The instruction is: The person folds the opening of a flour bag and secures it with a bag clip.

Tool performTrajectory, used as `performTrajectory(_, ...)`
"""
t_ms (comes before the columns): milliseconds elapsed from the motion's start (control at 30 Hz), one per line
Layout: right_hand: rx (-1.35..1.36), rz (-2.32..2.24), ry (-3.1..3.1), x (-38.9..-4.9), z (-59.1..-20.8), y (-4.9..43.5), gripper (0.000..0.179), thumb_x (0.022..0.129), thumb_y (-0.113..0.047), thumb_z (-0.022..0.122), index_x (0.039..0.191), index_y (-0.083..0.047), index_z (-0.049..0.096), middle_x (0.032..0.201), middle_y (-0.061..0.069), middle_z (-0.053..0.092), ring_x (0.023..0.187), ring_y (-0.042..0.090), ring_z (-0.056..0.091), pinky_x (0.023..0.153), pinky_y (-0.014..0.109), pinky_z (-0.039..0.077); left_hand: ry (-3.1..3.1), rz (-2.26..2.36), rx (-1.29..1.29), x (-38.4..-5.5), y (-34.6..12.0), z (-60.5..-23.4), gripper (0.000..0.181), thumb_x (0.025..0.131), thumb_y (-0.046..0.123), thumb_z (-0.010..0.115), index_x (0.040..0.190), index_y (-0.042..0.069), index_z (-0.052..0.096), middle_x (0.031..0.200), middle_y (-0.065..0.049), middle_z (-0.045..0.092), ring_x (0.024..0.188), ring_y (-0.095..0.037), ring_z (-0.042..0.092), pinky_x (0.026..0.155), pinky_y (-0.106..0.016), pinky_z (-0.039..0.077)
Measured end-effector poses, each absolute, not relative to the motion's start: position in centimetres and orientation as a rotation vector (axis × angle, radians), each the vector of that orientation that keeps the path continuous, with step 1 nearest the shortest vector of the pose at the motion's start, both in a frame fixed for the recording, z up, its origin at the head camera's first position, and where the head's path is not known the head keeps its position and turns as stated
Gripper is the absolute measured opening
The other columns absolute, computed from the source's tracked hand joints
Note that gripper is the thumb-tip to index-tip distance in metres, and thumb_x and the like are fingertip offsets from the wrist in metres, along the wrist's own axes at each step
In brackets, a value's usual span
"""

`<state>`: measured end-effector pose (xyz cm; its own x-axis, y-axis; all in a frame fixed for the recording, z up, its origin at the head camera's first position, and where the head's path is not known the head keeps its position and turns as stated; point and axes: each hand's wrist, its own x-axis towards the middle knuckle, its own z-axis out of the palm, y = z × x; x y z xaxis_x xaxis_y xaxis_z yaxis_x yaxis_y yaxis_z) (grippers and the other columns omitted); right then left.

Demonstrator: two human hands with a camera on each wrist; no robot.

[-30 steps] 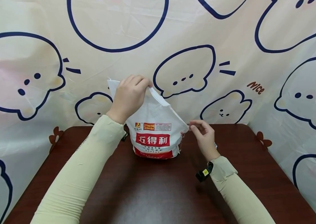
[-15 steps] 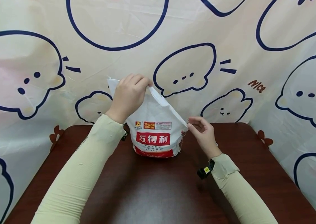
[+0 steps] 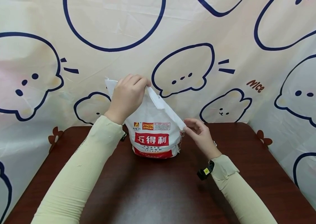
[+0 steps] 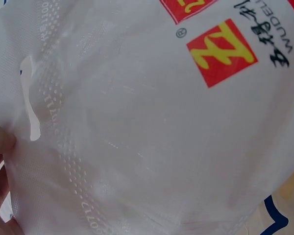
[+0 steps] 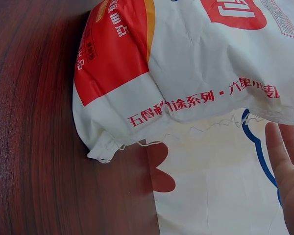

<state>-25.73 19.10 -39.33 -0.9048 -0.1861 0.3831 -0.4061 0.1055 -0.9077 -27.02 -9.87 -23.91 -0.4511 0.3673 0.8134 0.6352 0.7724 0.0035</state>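
Note:
A white woven flour bag (image 3: pixel 152 115) with red and yellow print stands on the table, its lower part bulging and its top pulled up. My left hand (image 3: pixel 128 98) grips the top edge from above. At the bag's right upper corner, my right hand (image 3: pixel 200 136) pinches the edge between thumb and fingers. The left wrist view shows a slit-shaped handle hole (image 4: pixel 30 100) close to the left thumb (image 4: pixel 1 139). Loose stitching threads (image 5: pixel 201 129) run along the bag's side seam in the right wrist view, near the right fingers. The bag's contents are hidden.
The dark reddish-brown wooden table (image 3: pixel 158 189) reaches back to a cream cloth backdrop (image 3: pixel 113 65) with blue cartoon outlines. Similar cloth hangs at both sides. A black wrist camera (image 3: pixel 205 172) is strapped below the right hand.
My right hand has shifted slightly left, bringing the bag's right corner inward, and the top edge there now shows a wider fold. The left hand keeps its grip in nearly the same place.

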Motion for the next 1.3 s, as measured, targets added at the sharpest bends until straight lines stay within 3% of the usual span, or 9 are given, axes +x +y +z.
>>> performTrajectory(333, 0.611, 1.925, -2.202, -25.7, -39.2, 18.6, 0.038, 0.098, -0.010, 0.068, 0.133, 0.001, 0.058, 0.126, 0.016, 0.062, 0.111, 0.017, 0.062, 0.094, 0.022, 0.053, -2.070, -0.384, -0.760, -27.0, -10.3, -24.1, 0.014, 0.100, 0.008, 0.062, 0.108, 0.003, 0.073, 0.112, -0.013, 0.073, 0.103, -0.031, 0.066, 0.084, -0.046, 0.056)
performTrajectory(567, 0.616, 1.912, -2.203, -25.9, -39.1, 18.2, 0.038, 0.097, -0.012, 0.069, 0.132, -0.001, 0.059, 0.124, 0.016, 0.063, 0.108, 0.019, 0.063, 0.091, 0.023, 0.055, -2.070, -0.367, -0.763, -26.9, -10.5, -24.0, 0.015, 0.099, 0.008, 0.062, 0.110, 0.004, 0.072, 0.114, -0.014, 0.072, 0.104, -0.032, 0.066, 0.077, -0.046, 0.053)
performTrajectory(833, 0.563, 1.870, -2.236, -25.9, -39.0, 18.1, 0.036, 0.096, -0.014, 0.071, 0.129, -0.001, 0.062, 0.121, 0.016, 0.064, 0.105, 0.018, 0.064, 0.089, 0.022, 0.055, -2.075, -0.376, -0.777, -26.8, -10.6, -23.8, 0.018, 0.096, 0.004, 0.062, 0.112, 0.004, 0.071, 0.115, -0.014, 0.072, 0.105, -0.032, 0.065, 0.078, -0.048, 0.051)
performTrajectory(1300, 0.525, 1.828, -2.250, -26.3, -39.1, 17.8, 0.033, 0.096, -0.019, 0.072, 0.124, -0.002, 0.065, 0.116, 0.015, 0.066, 0.102, 0.019, 0.065, 0.087, 0.022, 0.056, -2.121, -0.403, -0.770, -26.6, -10.6, -23.5, 0.025, 0.094, 0.001, 0.056, 0.116, 0.003, 0.069, 0.117, -0.013, 0.070, 0.110, -0.032, 0.063, 0.086, -0.051, 0.049)
